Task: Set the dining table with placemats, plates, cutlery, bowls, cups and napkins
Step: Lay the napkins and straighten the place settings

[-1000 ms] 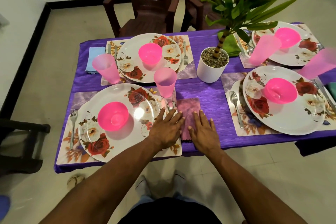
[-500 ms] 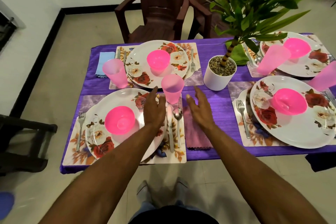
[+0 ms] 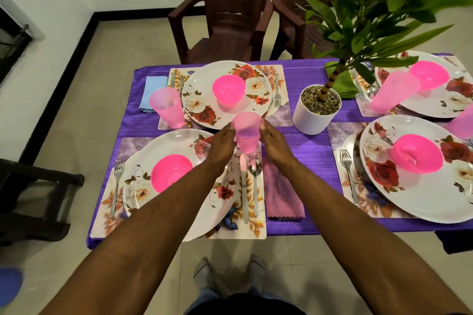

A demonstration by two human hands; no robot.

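Note:
A translucent pink cup [image 3: 247,130] stands at the top right corner of the near-left placemat [image 3: 238,230], above a knife [image 3: 243,186] and spoon [image 3: 255,186]. My left hand [image 3: 221,144] and my right hand [image 3: 275,143] flank the cup, and the fingertips of each touch its sides near the rim. On this placemat sit a floral plate [image 3: 169,146] with a pink bowl [image 3: 171,176] and, to the left, a fork [image 3: 116,184]. A pink napkin [image 3: 282,194] lies flat to the right of the placemat.
Three other settings with floral plates, pink bowls and pink cups fill the purple tablecloth [image 3: 302,146]. A white plant pot [image 3: 316,110] stands mid-table, its leaves overhanging the right. A blue napkin [image 3: 151,92] lies far left. Brown chairs [image 3: 225,7] stand behind the table.
Both hands left the pink napkin, moved forward over the table and came to either side of the pink cup. The camera view shifted forward and left.

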